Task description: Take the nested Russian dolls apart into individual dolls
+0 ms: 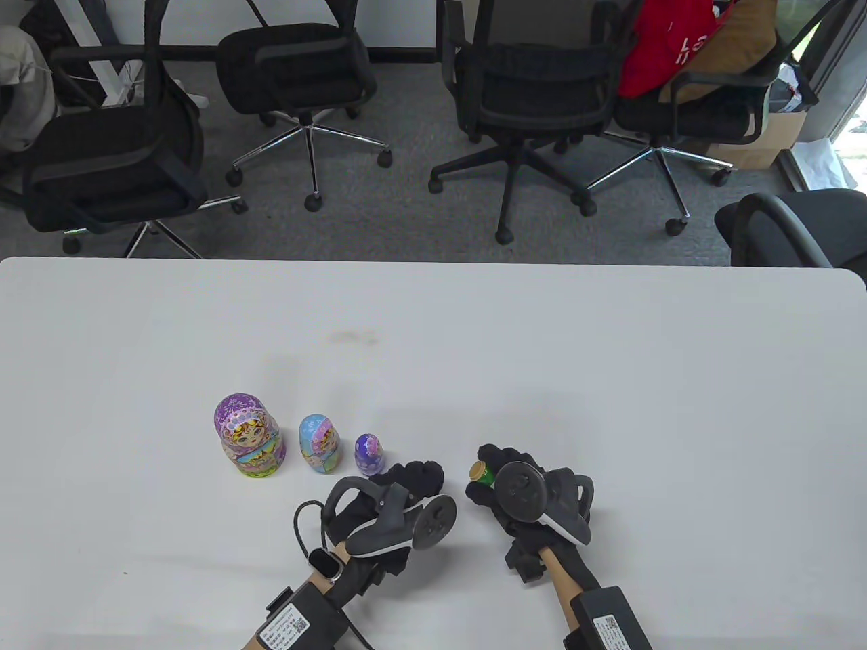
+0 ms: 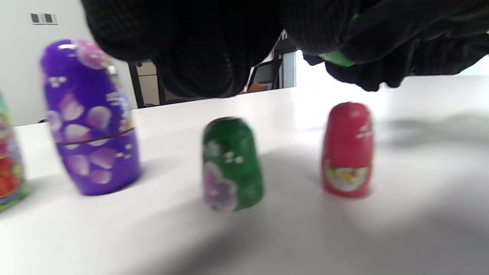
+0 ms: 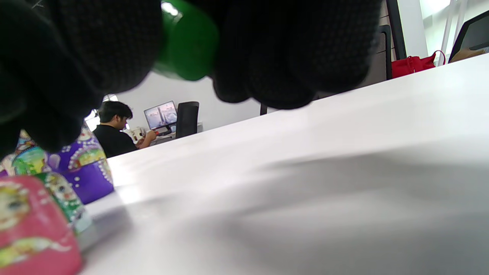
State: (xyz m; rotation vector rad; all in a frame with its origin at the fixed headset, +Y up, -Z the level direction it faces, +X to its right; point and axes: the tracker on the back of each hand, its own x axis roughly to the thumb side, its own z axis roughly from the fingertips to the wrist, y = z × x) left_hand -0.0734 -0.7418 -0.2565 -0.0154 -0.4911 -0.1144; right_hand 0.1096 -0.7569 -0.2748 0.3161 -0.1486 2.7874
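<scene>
Three whole dolls stand in a row on the white table (image 1: 609, 379): a large pink-purple one (image 1: 247, 437), a blue one (image 1: 320, 443) and a small purple one (image 1: 370, 453). In the left wrist view the purple doll (image 2: 89, 118), a green doll half (image 2: 232, 164) and a small red doll (image 2: 347, 149) stand on the table. My left hand (image 1: 423, 474) hovers over the green half and the red doll, holding nothing, and hides them in the table view. My right hand (image 1: 482, 482) grips the other green half (image 1: 482, 472) above the table; that half also shows in the right wrist view (image 3: 187, 42).
Black office chairs (image 1: 528, 101) stand on the carpet beyond the table's far edge. A faint smudge (image 1: 352, 336) marks the table's middle. In the right wrist view the red doll (image 3: 30, 229) stands close at the lower left.
</scene>
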